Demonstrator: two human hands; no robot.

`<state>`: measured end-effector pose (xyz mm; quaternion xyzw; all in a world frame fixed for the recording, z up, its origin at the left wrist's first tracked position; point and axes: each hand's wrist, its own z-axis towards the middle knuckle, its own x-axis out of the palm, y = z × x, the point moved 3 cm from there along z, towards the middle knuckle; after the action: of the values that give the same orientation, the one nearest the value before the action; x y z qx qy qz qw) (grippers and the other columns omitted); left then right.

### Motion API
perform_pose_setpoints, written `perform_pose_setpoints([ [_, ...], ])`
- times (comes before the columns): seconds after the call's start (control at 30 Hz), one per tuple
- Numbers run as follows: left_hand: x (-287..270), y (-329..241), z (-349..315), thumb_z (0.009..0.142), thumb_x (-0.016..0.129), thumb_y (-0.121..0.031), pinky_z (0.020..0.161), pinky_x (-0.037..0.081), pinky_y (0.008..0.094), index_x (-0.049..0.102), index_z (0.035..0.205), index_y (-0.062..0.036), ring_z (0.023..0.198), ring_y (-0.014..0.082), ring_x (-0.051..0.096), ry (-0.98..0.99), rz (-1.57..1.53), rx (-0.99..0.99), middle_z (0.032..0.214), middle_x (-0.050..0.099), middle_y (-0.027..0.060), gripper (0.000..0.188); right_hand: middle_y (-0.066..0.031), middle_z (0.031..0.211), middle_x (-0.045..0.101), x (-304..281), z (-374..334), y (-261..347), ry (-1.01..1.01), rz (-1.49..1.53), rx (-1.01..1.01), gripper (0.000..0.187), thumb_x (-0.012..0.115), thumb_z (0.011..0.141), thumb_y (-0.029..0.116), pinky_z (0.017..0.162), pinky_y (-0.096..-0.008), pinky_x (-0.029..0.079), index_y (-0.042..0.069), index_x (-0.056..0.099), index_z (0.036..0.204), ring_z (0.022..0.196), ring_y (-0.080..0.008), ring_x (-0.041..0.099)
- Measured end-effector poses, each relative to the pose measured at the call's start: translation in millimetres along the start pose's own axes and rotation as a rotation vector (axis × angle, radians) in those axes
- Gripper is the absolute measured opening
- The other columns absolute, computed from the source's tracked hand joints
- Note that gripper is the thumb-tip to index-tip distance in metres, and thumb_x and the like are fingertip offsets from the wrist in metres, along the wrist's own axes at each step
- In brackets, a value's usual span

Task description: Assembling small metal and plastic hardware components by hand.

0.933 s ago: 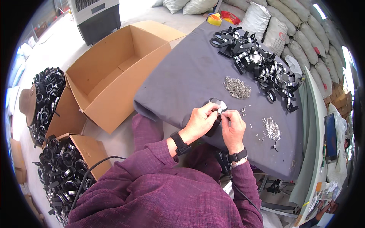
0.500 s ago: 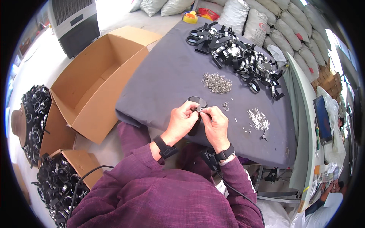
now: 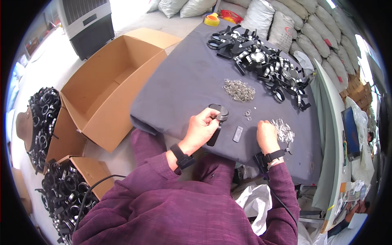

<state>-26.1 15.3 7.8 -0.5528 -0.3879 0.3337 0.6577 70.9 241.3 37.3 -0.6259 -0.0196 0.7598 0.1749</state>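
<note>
- Left hand (image 3: pixel 201 127): closed around a black clamp ring (image 3: pixel 219 112), held just above the table (image 3: pixel 183 81) near its near edge.
- Right hand (image 3: pixel 266 135): fingers curled down onto a small metal clip pile (image 3: pixel 283 130), near the table's near edge; whether it grips anything cannot be told.
- A flat dark piece (image 3: pixel 237 134) lies between the 2 hands.

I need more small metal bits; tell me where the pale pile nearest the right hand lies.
In the head view, the silvery pile lies on the grey table cloth, at the right hand's fingertips, right of the small dark flat piece.
</note>
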Motion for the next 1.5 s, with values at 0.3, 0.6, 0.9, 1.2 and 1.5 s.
perform_pose_setpoints([
  [0.3, 3.2, -1.5, 0.8, 0.084, 0.056, -0.006, 0.041, 0.034, 0.0193, 0.060, 0.100, -0.0050, 0.047, -0.0006, 0.041, 0.010, -0.003, 0.019, 0.059, 0.053, -0.0067, 0.016, -0.0168, 0.072, 0.060, 0.4, 4.0, -6.4, 0.025, -0.045, -0.143, 0.006, 0.060, 0.071, 0.004, 0.061, -0.0363, 0.053, 0.001, 0.056, 0.074, 0.066, -0.0299, 0.064],
  [0.6, 3.4, -3.4, 1.2, 0.083, 0.056, -0.005, 0.041, 0.034, 0.0193, 0.060, 0.097, -0.0054, 0.046, -0.0004, 0.041, -0.015, 0.002, 0.004, 0.057, 0.051, -0.0070, 0.014, -0.0015, 0.071, 0.058, -28.7, -5.3, 36.0, -0.127, 1.440, 0.357, 0.014, 0.052, 0.080, -0.008, 0.048, -0.0217, 0.045, 0.002, 0.056, 0.089, 0.053, -0.0065, 0.053],
  [0.9, 1.8, -4.9, 0.2, 0.080, 0.056, -0.001, 0.051, 0.039, 0.0188, 0.059, 0.095, -0.0024, 0.058, -0.0003, 0.047, -0.017, 0.042, -0.012, 0.070, 0.059, -0.0042, 0.015, -0.0057, 0.076, 0.062, -15.5, -0.9, 108.3, -0.109, 2.029, 0.453, 0.004, 0.059, 0.086, 0.003, 0.056, -0.0234, 0.052, 0.001, 0.057, 0.089, 0.064, -0.0127, 0.062],
  [1.2, -2.1, 7.7, 4.5, 0.086, 0.053, -0.006, 0.037, 0.036, 0.0187, 0.057, 0.101, -0.0072, 0.044, 0.0013, 0.044, 0.036, 0.025, -0.003, 0.058, 0.051, -0.0056, 0.015, -0.0051, 0.073, 0.061, -3.5, 2.1, 114.0, -0.057, 2.018, 0.528, 0.006, 0.061, 0.087, 0.006, 0.048, -0.0222, 0.046, 0.001, 0.058, 0.086, 0.054, -0.0089, 0.055],
  [1.5, -2.3, 9.1, 6.3, 0.086, 0.052, -0.005, 0.037, 0.037, 0.0189, 0.056, 0.100, -0.0064, 0.045, 0.0017, 0.045, 0.050, -0.011, -0.047, 0.059, 0.051, -0.0057, 0.014, -0.0030, 0.066, 0.059, -18.3, 12.9, 106.2, -0.054, 1.671, 0.411, 0.009, 0.060, 0.086, 0.007, 0.042, -0.0210, 0.041, 0.001, 0.057, 0.080, 0.048, -0.0073, 0.052],
])
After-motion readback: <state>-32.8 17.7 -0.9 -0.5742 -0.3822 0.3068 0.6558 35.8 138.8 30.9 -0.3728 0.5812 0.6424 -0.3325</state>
